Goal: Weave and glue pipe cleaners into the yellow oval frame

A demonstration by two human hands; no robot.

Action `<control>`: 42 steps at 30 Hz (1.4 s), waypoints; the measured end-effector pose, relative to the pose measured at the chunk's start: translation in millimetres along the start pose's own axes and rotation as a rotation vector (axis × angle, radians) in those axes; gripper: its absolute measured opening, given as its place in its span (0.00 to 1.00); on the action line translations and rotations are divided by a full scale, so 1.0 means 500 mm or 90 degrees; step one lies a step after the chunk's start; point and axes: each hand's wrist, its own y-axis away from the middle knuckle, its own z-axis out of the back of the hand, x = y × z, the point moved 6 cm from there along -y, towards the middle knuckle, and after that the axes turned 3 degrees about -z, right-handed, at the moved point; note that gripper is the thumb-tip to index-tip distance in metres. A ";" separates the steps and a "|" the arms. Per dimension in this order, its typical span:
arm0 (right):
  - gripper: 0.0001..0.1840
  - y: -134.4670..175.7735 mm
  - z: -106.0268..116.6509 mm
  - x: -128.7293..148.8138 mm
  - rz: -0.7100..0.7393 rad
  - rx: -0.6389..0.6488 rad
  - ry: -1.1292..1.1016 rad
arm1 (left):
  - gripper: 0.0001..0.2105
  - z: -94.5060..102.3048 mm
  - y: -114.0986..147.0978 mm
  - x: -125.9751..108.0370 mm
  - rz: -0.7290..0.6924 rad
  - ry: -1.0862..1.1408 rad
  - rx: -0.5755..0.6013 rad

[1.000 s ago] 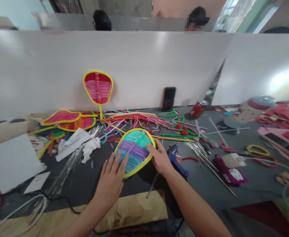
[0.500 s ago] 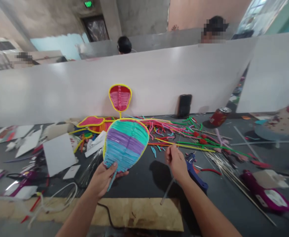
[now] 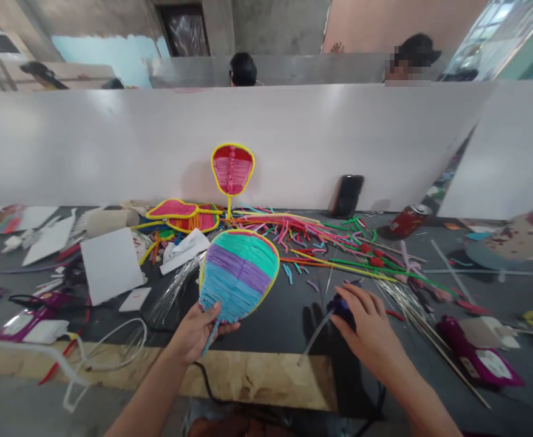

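My left hand [image 3: 203, 331] is closed on the lower end of a hand-fan-shaped piece [image 3: 239, 273], thumb on its face. Bands of teal, purple and blue pipe cleaner cover it, with a yellow rim; a blue strand hangs by my thumb. My right hand [image 3: 369, 318] curls around a blue glue gun [image 3: 340, 306] low over the table, its fingers and palm hiding most of the gun. A translucent glue stick [image 3: 314, 340] sticks out of it toward me.
A smaller pink fan shape [image 3: 233, 173] stands behind, among scattered pipe cleaners [image 3: 289, 224]. Toward the white partition [image 3: 157, 145] are a phone [image 3: 347, 195] and a red can [image 3: 410, 220]. Metal wires [image 3: 430, 340] and a purple tool [image 3: 478, 352] lie right; white card [image 3: 112, 267] lies left.
My right hand has gone from a pinch above the table to a hold around the glue gun. My left hand still holds the fan-shaped piece. The view has shifted slightly.
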 end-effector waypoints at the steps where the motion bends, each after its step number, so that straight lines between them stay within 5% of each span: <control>1: 0.22 0.028 -0.002 -0.013 -0.002 -0.011 0.052 | 0.11 0.002 -0.001 0.000 0.001 0.006 -0.001; 8: 0.22 0.138 -0.041 -0.052 -0.020 -0.077 0.171 | 0.10 0.001 -0.007 0.002 -0.006 0.050 -0.021; 16: 0.19 0.072 -0.038 -0.070 -0.101 -0.087 0.157 | 0.10 -0.014 0.002 0.024 0.024 0.110 -0.038; 20: 0.23 0.009 -0.041 0.000 -0.139 -0.049 -0.164 | 0.07 -0.035 0.008 0.038 0.054 0.147 -0.030; 23: 0.28 -0.024 -0.118 0.069 -0.266 0.142 -0.577 | 0.06 -0.052 0.014 0.050 0.081 0.168 -0.019; 25: 0.26 -0.040 -0.160 0.111 -0.320 0.201 -0.759 | 0.06 -0.062 0.020 0.057 0.097 0.176 -0.006; 29: 0.13 -0.056 -0.202 0.157 -0.313 0.300 -0.845 | 0.07 -0.069 0.028 0.061 0.107 0.174 0.015; 36: 0.18 -0.019 -0.148 0.106 -0.346 0.246 -0.734 | 0.11 -0.041 0.015 0.017 0.003 0.093 0.005; 42: 0.18 0.026 -0.041 -0.009 -0.392 0.036 -0.595 | 0.15 -0.008 0.023 -0.031 -0.109 -0.228 -0.066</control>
